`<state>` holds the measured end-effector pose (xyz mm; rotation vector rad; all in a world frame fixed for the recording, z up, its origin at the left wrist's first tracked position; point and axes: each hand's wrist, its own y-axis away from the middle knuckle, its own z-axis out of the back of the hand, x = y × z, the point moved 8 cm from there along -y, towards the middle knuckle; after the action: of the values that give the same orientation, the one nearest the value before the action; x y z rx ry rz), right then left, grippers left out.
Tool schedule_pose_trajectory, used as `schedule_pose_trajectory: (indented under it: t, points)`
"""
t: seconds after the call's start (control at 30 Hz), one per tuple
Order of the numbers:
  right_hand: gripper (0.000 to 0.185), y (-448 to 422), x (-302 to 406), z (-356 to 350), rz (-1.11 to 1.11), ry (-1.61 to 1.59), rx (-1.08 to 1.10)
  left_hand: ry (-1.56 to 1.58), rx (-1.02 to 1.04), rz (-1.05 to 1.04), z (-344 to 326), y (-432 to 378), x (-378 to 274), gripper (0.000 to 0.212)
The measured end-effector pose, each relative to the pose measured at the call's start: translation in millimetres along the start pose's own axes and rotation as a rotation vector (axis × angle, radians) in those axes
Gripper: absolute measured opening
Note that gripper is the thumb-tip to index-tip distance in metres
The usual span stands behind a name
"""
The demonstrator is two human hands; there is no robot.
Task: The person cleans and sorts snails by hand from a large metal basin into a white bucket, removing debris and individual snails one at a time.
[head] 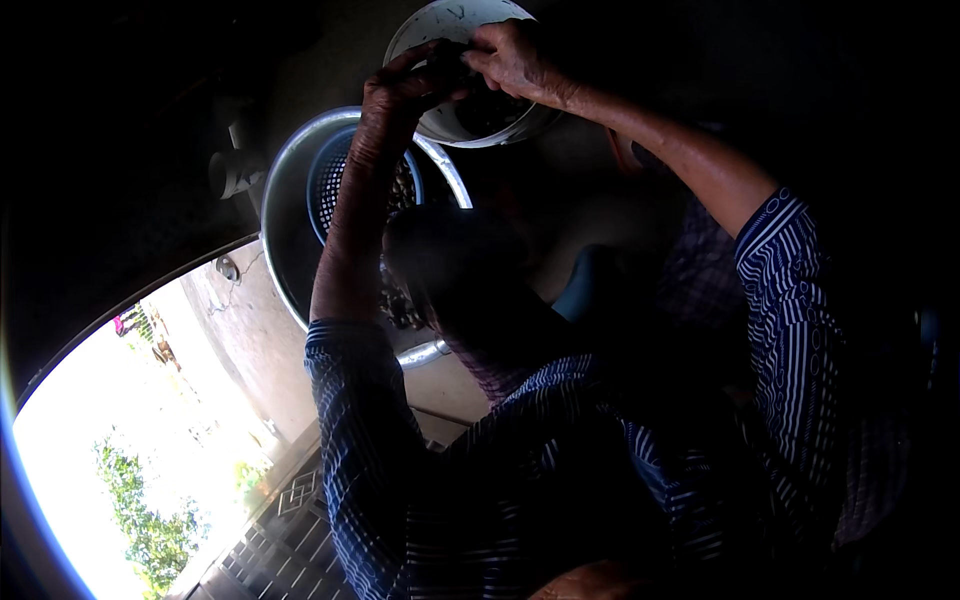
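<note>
Both hands meet over a white bucket [459, 135] at the top of the view. My left hand [401, 86] has its fingers curled around a small dark clump [448, 61], too shadowed to identify. From the other side, the fingertips of my right hand [511, 64] pinch the clump's edge. Dark, lumpy pieces [491, 112] lie inside the bucket. Below my left forearm, a large metal basin [281, 281] holds a blue-rimmed mesh basket [330, 187] with small brownish, rounded pieces [401, 187] in it. More such pieces lie in the basin, beside the basket.
A dark, blurred shape [457, 247] covers part of the basin. A pale cup-like object [225, 174] is left of the basin. A bright opening with green plants [146, 510] lies at lower left, beside a cracked wall [255, 330]. Deep shadow hides much of the right side.
</note>
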<state>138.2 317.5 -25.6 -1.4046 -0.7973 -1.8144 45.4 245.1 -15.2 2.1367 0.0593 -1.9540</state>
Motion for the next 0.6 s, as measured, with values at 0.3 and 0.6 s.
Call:
schedule_pose_trajectory:
  t: [0.3,0.6]
  points:
    - [0.018,-11.6,-25.0,-0.8,-0.043,-0.062,-0.025,-0.492,0.02,-0.213,-6.5,0.1,-7.5,0.025]
    - [0.022,-6.9,-32.8,-0.9,-0.209,-0.058,-0.009,-0.264,0.013,-0.157,-0.1,-3.4,7.7,0.026]
